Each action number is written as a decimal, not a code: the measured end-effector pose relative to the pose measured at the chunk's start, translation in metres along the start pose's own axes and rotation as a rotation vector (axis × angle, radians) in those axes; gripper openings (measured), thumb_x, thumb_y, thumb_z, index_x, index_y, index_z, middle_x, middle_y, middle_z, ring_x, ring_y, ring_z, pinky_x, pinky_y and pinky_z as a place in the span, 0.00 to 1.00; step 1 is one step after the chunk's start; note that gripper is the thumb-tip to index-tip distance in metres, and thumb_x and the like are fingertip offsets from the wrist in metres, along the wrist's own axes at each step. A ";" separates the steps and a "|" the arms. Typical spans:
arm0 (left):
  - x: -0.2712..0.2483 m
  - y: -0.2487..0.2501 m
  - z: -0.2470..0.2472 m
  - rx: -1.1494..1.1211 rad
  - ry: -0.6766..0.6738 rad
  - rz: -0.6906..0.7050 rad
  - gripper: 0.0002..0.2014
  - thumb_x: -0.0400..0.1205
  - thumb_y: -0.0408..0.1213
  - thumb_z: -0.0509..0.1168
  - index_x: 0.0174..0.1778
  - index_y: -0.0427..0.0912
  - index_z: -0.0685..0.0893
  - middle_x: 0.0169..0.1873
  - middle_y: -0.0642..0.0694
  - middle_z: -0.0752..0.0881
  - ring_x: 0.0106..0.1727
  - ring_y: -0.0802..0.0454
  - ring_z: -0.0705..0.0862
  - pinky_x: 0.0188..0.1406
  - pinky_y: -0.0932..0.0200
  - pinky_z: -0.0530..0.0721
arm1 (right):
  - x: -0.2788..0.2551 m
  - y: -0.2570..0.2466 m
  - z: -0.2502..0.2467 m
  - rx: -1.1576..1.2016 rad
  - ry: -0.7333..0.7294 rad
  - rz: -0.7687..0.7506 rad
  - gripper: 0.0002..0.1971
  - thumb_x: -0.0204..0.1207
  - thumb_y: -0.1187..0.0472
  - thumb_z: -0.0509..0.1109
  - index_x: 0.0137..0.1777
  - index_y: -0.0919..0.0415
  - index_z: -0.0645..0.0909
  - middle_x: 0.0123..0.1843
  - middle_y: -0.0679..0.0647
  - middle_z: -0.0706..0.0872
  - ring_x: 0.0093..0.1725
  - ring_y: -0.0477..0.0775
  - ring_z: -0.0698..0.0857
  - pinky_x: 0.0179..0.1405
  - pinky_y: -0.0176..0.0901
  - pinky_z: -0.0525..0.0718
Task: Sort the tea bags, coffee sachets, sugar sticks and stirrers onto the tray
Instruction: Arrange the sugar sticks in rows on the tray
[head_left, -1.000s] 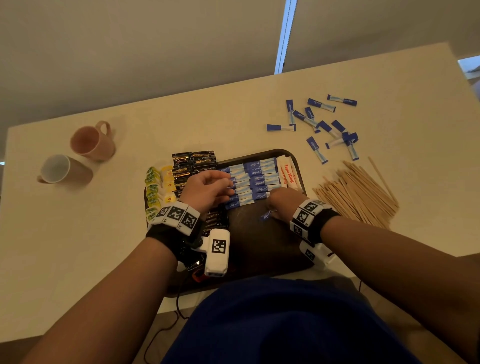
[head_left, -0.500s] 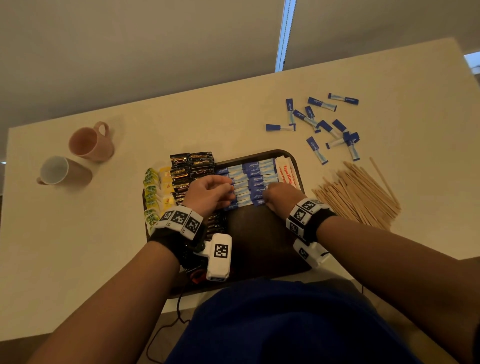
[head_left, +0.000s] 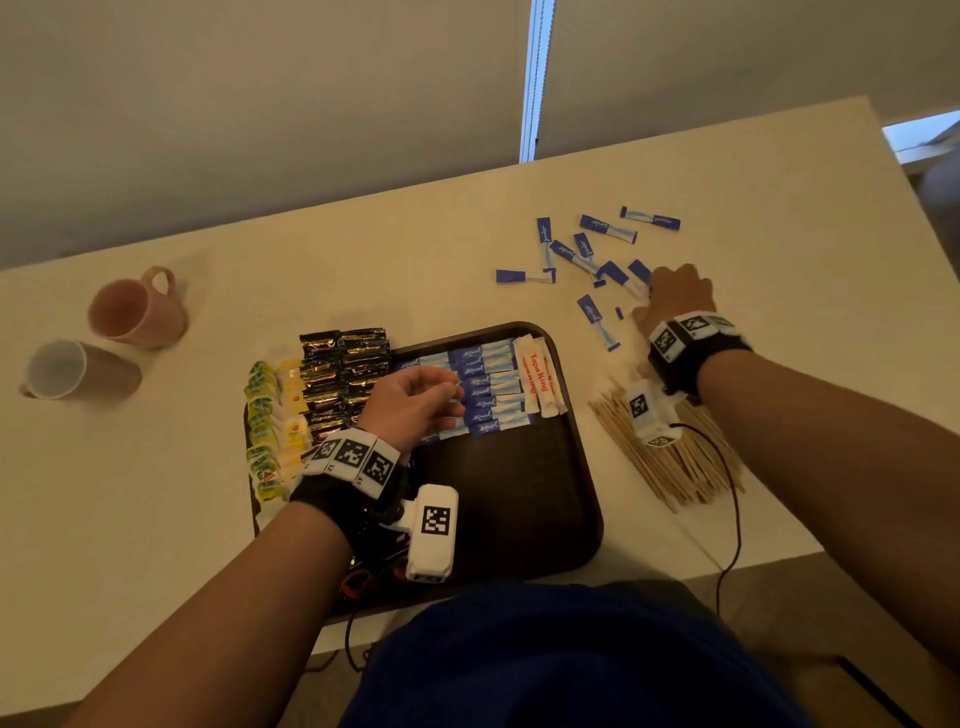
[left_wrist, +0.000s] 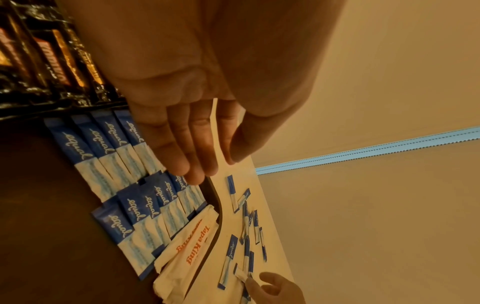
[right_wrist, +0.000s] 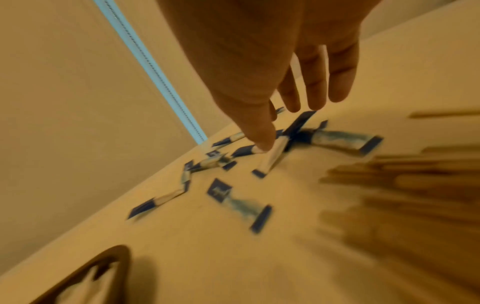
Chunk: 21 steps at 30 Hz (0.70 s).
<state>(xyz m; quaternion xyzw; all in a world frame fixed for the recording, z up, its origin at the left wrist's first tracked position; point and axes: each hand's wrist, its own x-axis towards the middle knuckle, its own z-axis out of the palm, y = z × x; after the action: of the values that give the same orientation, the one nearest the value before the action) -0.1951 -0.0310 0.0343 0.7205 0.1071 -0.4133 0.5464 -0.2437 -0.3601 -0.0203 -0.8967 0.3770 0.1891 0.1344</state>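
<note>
Since half a second ago your right hand (head_left: 675, 296) has left the tray (head_left: 524, 493) and gone out to the far right, among the loose blue sugar sticks (head_left: 602, 228) scattered on the table (head_left: 156, 519).

Right hand: fingers reaching down, fingertips (right_wrist: 265, 144) touching one loose stick (right_wrist: 272, 156); the wrist view is blurred, so you cannot tell whether it is gripped.

Left hand (head_left: 410, 410): over the middle of the tray, fingers relaxed and extended, holding nothing, just above the rows of blue sugar sticks (head_left: 488, 395).

Tray, dark brown, near centre. Contents, left to right: green and yellow tea bags (head_left: 270, 421) along the left edge; black coffee sachets (head_left: 343, 374); blue "equal" sticks in two columns; white "Tapa King" sachets (head_left: 540, 374) at the far-right corner. Near half bare.

Wooden stirrers (head_left: 675, 462): one pile on the table, right of the tray.

Two mugs, far left of the table: pink mug (head_left: 135, 312) and grey mug (head_left: 78, 369), both lying on their sides.
</note>
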 end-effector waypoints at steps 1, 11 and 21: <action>0.001 0.001 0.002 -0.002 0.002 -0.006 0.05 0.83 0.29 0.67 0.53 0.39 0.86 0.47 0.40 0.90 0.46 0.46 0.89 0.48 0.52 0.87 | 0.006 0.008 0.001 -0.015 -0.015 0.022 0.25 0.81 0.51 0.69 0.71 0.64 0.69 0.72 0.64 0.68 0.70 0.70 0.70 0.65 0.62 0.75; 0.007 0.003 0.008 0.011 0.011 -0.016 0.05 0.83 0.29 0.66 0.52 0.39 0.86 0.48 0.39 0.90 0.48 0.43 0.89 0.49 0.50 0.87 | 0.034 0.003 0.010 0.056 -0.057 0.041 0.26 0.79 0.49 0.72 0.68 0.67 0.73 0.72 0.64 0.69 0.64 0.70 0.78 0.60 0.56 0.77; 0.004 0.004 0.007 0.003 0.026 -0.002 0.05 0.84 0.28 0.66 0.51 0.39 0.86 0.46 0.39 0.89 0.45 0.46 0.88 0.51 0.49 0.86 | 0.062 -0.002 0.022 0.103 -0.081 0.078 0.25 0.65 0.53 0.83 0.59 0.63 0.82 0.58 0.63 0.84 0.55 0.66 0.85 0.59 0.56 0.86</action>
<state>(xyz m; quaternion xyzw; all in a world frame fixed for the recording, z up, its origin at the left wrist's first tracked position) -0.1935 -0.0397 0.0343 0.7267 0.1145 -0.4045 0.5433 -0.2076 -0.3892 -0.0672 -0.8649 0.4150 0.2105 0.1882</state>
